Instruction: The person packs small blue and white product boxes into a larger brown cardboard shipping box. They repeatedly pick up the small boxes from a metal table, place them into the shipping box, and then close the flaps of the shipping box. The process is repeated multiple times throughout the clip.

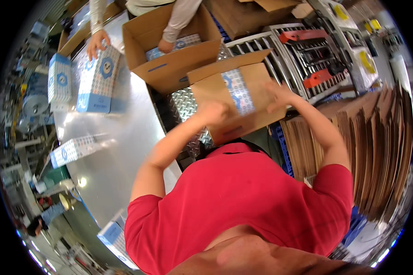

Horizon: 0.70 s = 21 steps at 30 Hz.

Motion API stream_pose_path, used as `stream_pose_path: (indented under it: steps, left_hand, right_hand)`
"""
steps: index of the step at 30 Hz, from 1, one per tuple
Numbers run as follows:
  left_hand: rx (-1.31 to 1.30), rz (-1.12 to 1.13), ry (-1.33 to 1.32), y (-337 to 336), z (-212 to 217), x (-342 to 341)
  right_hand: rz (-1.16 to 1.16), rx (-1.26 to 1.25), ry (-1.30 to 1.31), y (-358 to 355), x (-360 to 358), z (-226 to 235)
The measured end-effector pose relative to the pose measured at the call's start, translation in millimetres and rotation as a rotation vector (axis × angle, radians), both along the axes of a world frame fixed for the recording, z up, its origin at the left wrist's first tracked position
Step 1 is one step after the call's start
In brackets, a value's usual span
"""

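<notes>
In front of me stands a brown carton (259,87). Between its flaps shows a strip of blue-and-white patterned packs (237,91). My left hand (214,112), a little blurred, is closed like a fist over the near left side of the carton; what its fingers hold, if anything, is hidden. At the carton's right side my right hand (280,95) is open, its fingers spread beside the right flap. The carton rests by a diamond-patterned metal plate (185,104).
A co-worker's hand (97,44) touches a patterned pack (99,78) on the metal table (119,169); their other hand reaches into a larger carton (179,62). A roller conveyor with red-armed machinery (316,78) lies at far right, flattened cartons (367,146) stacked nearer.
</notes>
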<state>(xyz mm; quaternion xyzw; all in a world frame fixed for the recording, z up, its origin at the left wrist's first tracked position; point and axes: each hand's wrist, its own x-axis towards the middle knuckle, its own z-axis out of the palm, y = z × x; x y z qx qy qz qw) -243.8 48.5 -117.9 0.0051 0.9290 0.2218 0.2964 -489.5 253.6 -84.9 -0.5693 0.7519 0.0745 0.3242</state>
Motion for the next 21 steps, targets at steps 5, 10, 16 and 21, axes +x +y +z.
stream_pose_path:
  steps: [5, 10, 16, 21]
  left_hand:
    - [-0.25, 0.359, 1.01, -75, 61, -43]
    - [-0.316, 0.011, 0.502, -8, -32, 35]
    - [0.049, 1.157, 0.805, 37, -98, 39]
    - [0.769, 1.556, 0.845, 86, -70, -42]
  right_hand:
    - [-0.889, -0.301, -0.203, 24, 16, -89]
    - [-1.161, -0.613, -0.342, 32, 18, -126]
    - [-1.145, -0.469, 0.02, -4, 19, -91]
    - [-0.994, -0.51, -0.097, -2, -80, -94]
